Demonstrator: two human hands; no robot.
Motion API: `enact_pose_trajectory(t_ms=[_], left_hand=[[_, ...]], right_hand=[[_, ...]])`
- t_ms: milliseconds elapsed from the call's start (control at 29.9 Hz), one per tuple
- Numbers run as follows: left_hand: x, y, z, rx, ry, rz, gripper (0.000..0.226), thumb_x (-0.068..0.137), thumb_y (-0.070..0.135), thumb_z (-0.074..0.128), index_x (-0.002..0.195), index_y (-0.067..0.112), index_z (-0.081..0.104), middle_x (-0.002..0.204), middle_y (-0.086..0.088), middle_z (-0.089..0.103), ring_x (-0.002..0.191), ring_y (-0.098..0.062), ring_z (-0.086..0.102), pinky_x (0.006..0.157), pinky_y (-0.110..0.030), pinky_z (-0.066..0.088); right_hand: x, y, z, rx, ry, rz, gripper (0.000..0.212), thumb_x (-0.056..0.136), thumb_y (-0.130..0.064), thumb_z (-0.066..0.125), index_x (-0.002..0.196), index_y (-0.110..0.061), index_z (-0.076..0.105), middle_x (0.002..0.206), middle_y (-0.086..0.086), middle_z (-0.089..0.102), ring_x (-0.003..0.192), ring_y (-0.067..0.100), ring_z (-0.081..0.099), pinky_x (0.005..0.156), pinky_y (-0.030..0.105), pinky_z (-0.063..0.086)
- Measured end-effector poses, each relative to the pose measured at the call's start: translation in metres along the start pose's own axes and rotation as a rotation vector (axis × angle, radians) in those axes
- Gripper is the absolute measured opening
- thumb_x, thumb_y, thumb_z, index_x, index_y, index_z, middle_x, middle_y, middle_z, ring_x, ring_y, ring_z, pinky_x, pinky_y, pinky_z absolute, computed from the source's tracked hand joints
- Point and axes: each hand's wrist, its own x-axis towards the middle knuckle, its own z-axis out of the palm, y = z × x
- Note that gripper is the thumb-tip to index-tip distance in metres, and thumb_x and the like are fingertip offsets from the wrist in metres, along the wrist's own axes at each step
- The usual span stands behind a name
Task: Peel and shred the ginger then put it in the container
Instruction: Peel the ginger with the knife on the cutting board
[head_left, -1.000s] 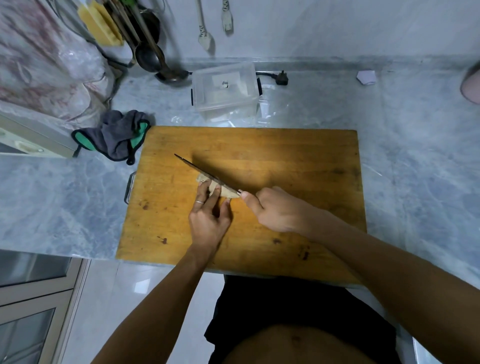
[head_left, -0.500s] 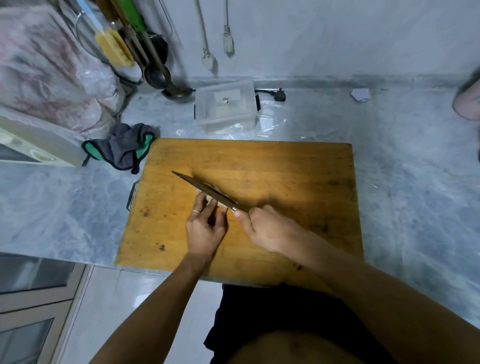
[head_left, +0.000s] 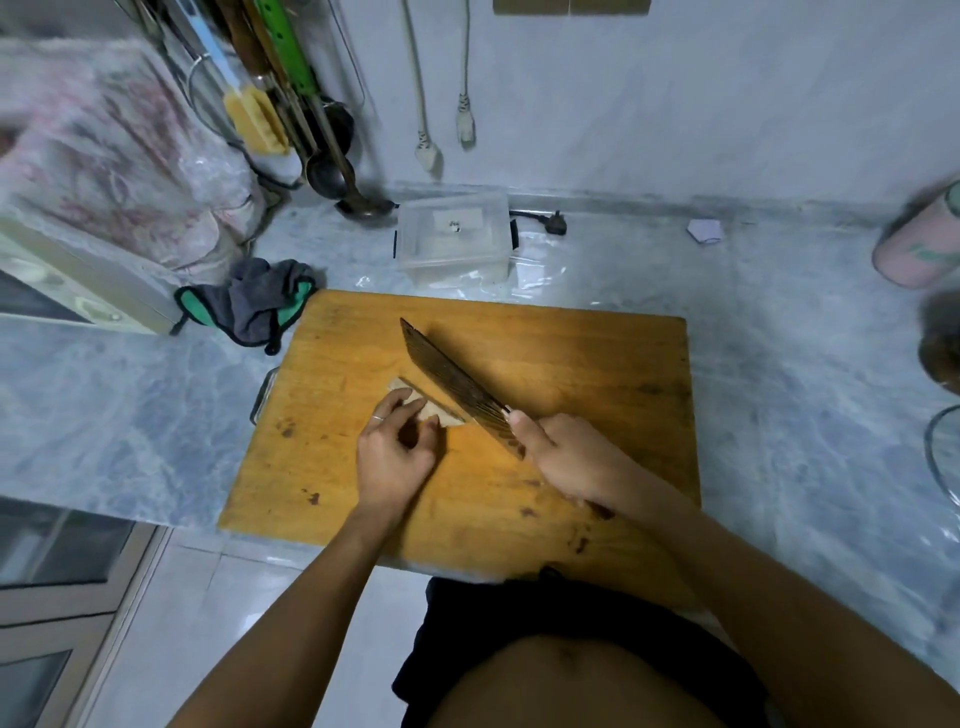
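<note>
Right, marble countertop (head_left: 779, 395) w/ wooden cutting board (head_left: 571, 364) on it, near edge overhanging the counter front. Clear lidded plastic container (head_left: 453, 236) sits just behind board by the wall, grey-green cloth (head_left: 254, 306) at board's back-left corner. Cleaver (head_left: 452, 382) lies angled over board, blade tilted, edge against the ginger (head_left: 431, 408). Right hand (head_left: 571, 462) wrapped round cleaver handle, forefinger along blade base. Left hand (head_left: 392, 452), fingers curled, pins ginger to board, mid-left of centre
</note>
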Motion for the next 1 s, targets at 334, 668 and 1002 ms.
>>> enact_pose_trajectory(t_ms=[334, 668, 1002], left_hand=[[0.067, 0.030, -0.010, 0.251, -0.313, 0.068, 0.039, 0.086, 0.004, 0.060, 0.122, 0.017, 0.067, 0.132, -0.005, 0.056, 0.111, -0.024, 0.060, 0.099, -0.031, 0.049], [0.095, 0.068, -0.005, 0.582, -0.590, 0.343, 0.025, 0.084, 0.002, 0.064, 0.102, 0.020, 0.064, 0.118, 0.005, 0.053, 0.106, -0.022, 0.058, 0.089, -0.030, 0.050], [0.042, 0.104, 0.061, -0.191, -0.500, -0.360, 0.014, 0.085, 0.007, 0.074, 0.074, 0.016, 0.074, 0.069, 0.001, 0.068, 0.055, -0.006, 0.060, 0.063, -0.024, 0.055]], right_hand=[[-0.012, 0.013, -0.036, 0.012, 0.156, -0.109, 0.068, 0.103, -0.059, 0.019, 0.073, -0.010, 0.055, 0.055, 0.007, 0.049, 0.043, 0.018, 0.047, 0.046, 0.022, 0.043], [-0.021, 0.045, -0.031, 0.066, 0.243, -0.048, 0.064, 0.103, -0.055, 0.022, 0.070, -0.012, 0.056, 0.054, 0.002, 0.047, 0.046, 0.015, 0.045, 0.056, 0.026, 0.043], [-0.053, 0.079, -0.048, 0.062, 0.438, 0.020, 0.064, 0.103, -0.053, 0.022, 0.061, -0.013, 0.048, 0.053, 0.000, 0.044, 0.049, 0.012, 0.043, 0.055, 0.026, 0.035]])
